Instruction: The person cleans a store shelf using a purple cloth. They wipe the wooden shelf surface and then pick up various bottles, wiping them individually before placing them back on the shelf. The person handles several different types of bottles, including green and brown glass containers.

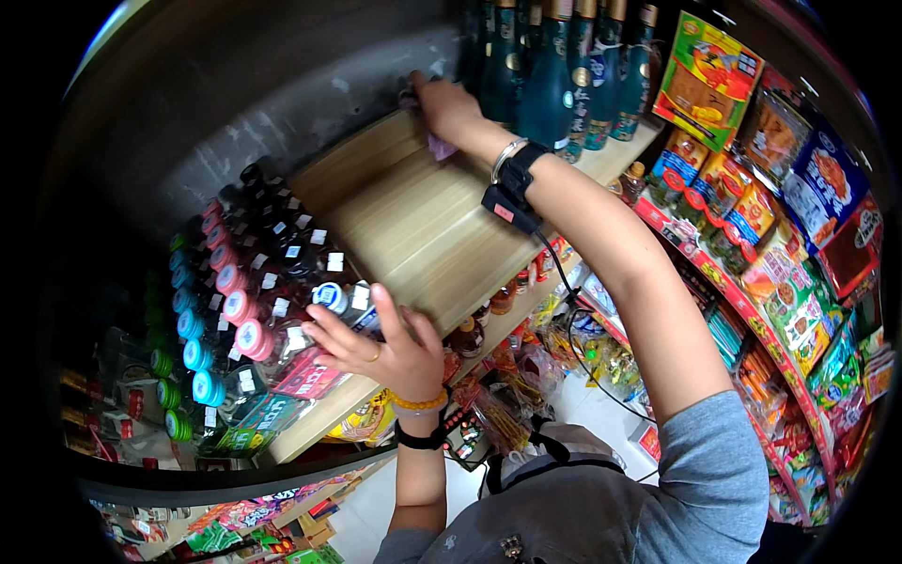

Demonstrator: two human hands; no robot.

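Note:
Beyond a bare stretch of the wooden shelf (416, 218), my right hand (444, 109) grips a bunched purple cloth (440, 146) against the back panel. Teal glass bottles (546, 77) stand just to the right of that hand. My left hand (384, 345) rests with fingers spread against a bottle with a white-and-blue cap (330, 297), at the shelf's front left. Its fingers are apart, and whether it bears on the bottle cannot be told. Left of it stand rows of bottles with pink caps (239, 305), blue caps (208, 386) and green caps (177, 424).
Hanging snack packets (708, 81) and a packed rack with a red edge strip (733, 299) curve along the right. Sauce bottles (466, 337) stand on a lower shelf, near bagged goods (500, 416). A black cable (574, 345) hangs from my right wrist.

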